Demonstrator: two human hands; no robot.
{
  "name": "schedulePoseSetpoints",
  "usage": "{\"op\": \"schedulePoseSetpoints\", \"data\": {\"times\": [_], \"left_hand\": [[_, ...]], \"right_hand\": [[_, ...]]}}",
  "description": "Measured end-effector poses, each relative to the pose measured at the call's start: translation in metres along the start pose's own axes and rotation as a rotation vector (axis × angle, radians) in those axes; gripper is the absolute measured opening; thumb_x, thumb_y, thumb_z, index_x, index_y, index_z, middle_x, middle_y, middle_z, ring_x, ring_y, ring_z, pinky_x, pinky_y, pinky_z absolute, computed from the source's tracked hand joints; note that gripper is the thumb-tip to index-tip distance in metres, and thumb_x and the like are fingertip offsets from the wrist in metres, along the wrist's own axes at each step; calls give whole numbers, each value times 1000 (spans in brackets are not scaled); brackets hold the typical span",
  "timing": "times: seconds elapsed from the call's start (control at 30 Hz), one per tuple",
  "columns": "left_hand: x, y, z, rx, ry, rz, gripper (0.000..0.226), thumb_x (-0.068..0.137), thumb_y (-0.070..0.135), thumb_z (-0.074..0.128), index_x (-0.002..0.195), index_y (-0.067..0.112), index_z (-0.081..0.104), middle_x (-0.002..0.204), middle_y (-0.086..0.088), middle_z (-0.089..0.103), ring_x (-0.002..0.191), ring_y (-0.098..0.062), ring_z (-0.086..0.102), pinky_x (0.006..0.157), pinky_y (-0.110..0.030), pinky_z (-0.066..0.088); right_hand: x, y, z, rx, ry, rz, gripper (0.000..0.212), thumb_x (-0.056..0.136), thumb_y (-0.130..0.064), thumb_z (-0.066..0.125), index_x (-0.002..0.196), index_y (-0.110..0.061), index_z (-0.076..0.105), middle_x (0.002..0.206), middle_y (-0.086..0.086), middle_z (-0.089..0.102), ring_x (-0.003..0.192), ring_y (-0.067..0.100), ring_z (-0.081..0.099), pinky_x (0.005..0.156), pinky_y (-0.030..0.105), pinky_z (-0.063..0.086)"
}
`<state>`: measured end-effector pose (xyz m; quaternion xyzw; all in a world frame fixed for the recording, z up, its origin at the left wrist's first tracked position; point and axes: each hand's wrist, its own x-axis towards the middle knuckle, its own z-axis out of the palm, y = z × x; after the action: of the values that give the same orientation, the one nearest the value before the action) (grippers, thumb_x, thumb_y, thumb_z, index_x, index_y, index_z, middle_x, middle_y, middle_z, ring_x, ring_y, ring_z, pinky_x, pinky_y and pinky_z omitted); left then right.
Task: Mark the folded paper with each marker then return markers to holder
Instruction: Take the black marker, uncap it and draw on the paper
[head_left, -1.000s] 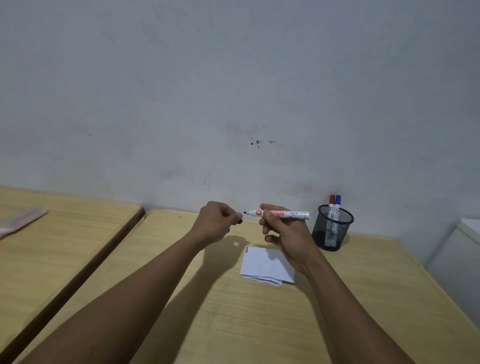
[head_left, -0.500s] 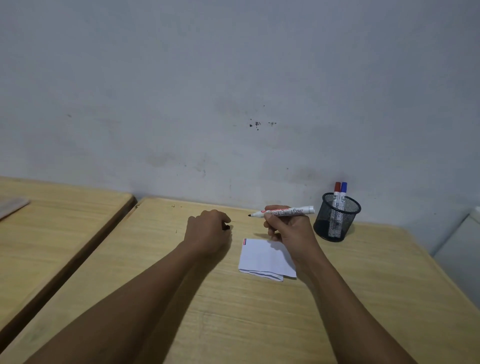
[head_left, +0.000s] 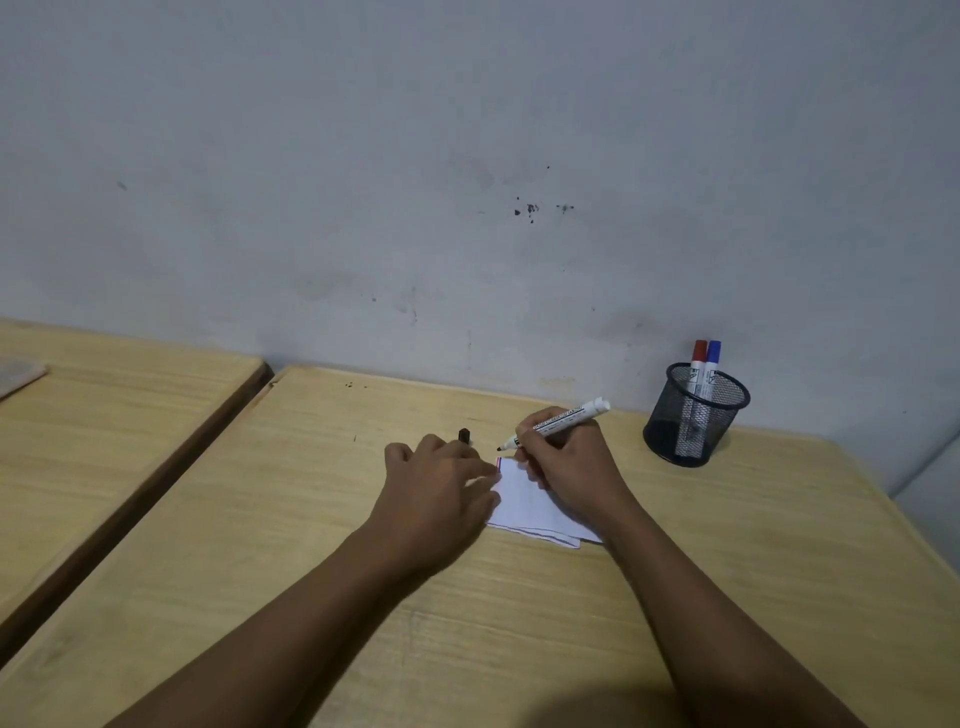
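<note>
A white folded paper (head_left: 524, 506) lies on the wooden table (head_left: 675, 571), with small red and blue marks at its top left corner. My right hand (head_left: 569, 462) grips an uncapped white marker (head_left: 563, 420), its dark tip pointing left just above that corner. My left hand (head_left: 441, 483) rests palm down with its fingertips on the paper's left edge. The marker's black cap (head_left: 464, 435) stands on the table just beyond my left hand. A black mesh holder (head_left: 693, 415) at the back right holds a red-capped marker (head_left: 697, 364) and a blue-capped marker (head_left: 711, 366).
A second wooden table (head_left: 104, 415) stands to the left across a dark gap, with a pale object (head_left: 18, 371) at its far left edge. A grey wall (head_left: 467, 182) rises right behind both tables. A white surface (head_left: 930, 483) shows at the right edge.
My left hand has set the cap down on the table and moved right onto the paper's edge. My right hand has lowered the marker, tip down toward the paper's top left corner.
</note>
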<state>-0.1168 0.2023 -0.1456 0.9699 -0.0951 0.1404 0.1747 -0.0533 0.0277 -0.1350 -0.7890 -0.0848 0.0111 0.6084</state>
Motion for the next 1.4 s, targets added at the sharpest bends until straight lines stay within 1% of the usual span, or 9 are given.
{"op": "schedulePoseSetpoints", "data": {"times": [0.13,0.23,0.37,0.47,0.57,0.77,0.93,1.3,1.4], "left_hand": [[1,-6,6,-39,-32,-21,27,93,45,49,113,44,68,124,19,60,115,-12,45,85,-41,28],[-3,-6,10,-40,-19,0,28,95,44,49,116,44,66,125,19,59,117,-12,43,88,-42,29],[0,-9,10,-78,-51,-16,29,93,49,50,117,45,66,127,20,55,120,-10,39,102,-50,26],[2,-12,7,-96,-116,-26,36,88,59,52,118,46,65,127,20,52,121,-10,34,107,-63,21],[2,-13,6,-98,-134,-27,37,87,60,53,121,46,63,129,19,51,123,-11,32,108,-66,18],[3,-13,6,-102,-148,-42,39,87,59,54,123,45,62,132,18,51,126,-13,31,109,-67,16],[3,-12,4,-108,-154,-41,39,87,59,55,123,45,63,132,17,51,126,-13,31,109,-67,15],[3,-13,5,-92,-134,-26,39,86,60,55,120,45,64,131,18,52,125,-13,33,106,-66,21],[3,-13,5,-107,-135,-31,39,86,59,56,121,44,64,131,18,52,126,-13,33,107,-67,19]], "right_hand": [[1,7,0,-48,57,-10,13,97,-14,65,89,-6,71,76,16,73,57,11,62,54,25,52],[1,13,0,-110,85,-32,7,92,-15,70,86,-13,73,81,4,75,69,13,70,64,29,59],[3,19,-1,-153,112,-72,15,93,-20,70,80,-13,72,76,2,74,73,14,71,67,30,59],[4,19,1,-181,112,-76,20,95,-24,69,80,-12,73,72,1,74,70,11,71,63,20,57],[4,19,3,-198,105,-73,19,96,-25,68,81,-15,73,75,-1,74,73,7,71,62,16,57],[4,19,5,-210,104,-57,17,96,-28,68,86,-15,75,77,1,75,73,13,72,67,27,60],[3,19,6,-243,91,-70,18,96,-29,67,89,-13,75,80,3,75,75,15,72,66,25,59],[3,17,6,-252,90,-81,21,96,-28,67,86,-12,75,78,4,75,75,15,72,72,33,61],[4,17,6,-250,85,-74,24,96,-29,67,85,-10,75,78,8,75,76,20,73,74,43,62]]}}
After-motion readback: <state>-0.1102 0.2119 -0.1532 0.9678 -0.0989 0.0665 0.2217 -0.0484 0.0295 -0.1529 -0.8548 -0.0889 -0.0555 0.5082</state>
